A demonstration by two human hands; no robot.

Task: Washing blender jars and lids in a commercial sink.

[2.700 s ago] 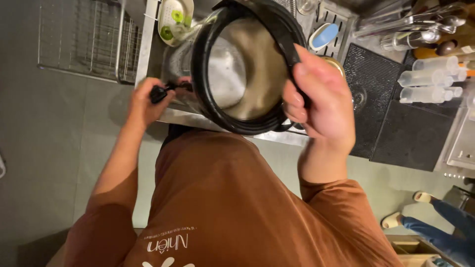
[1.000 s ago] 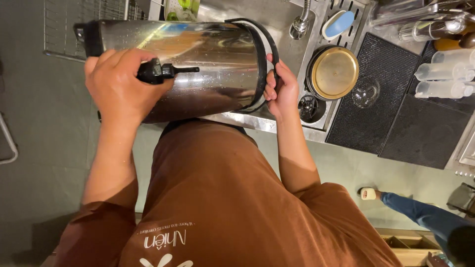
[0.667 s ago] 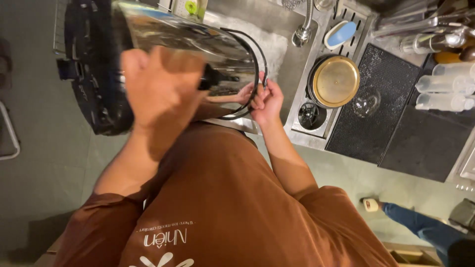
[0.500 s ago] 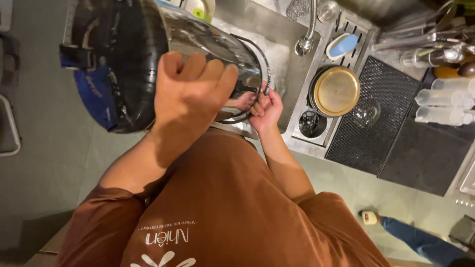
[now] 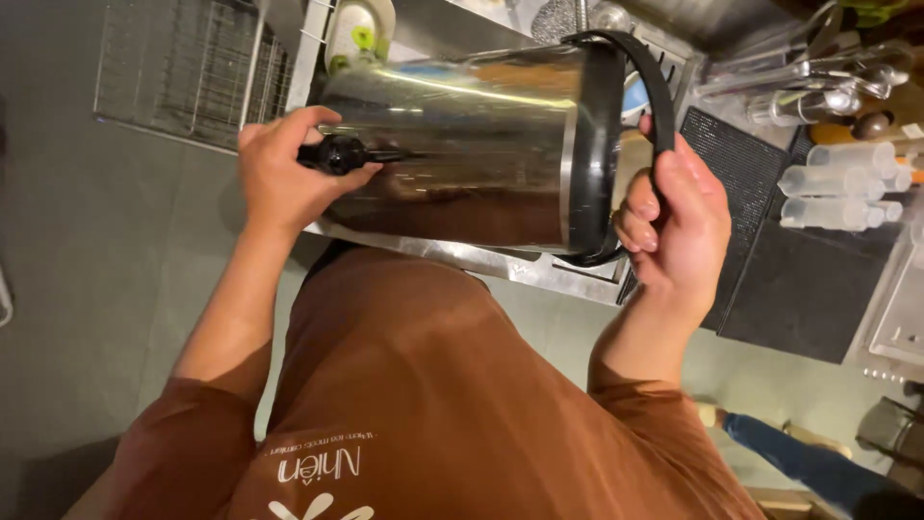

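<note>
Lighting: warm, moderately dim indoor light from above. Glare: bright streak along the upper side of the steel urn [image 5: 462, 144], with orange reflections lower on its wall. Shadows: floor at left of the frame dull grey, lower left corner darkest; black mat [image 5: 770, 241] at right nearly featureless. Sharpness: centre crisp; bottles [image 5: 847, 183] at far right slightly soft. Distortion: wide-angle stretching toward the edges.

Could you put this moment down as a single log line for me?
left hand: grips black tap knob | right hand: holds black rim | steel urn: on its side above sink edge
</note>
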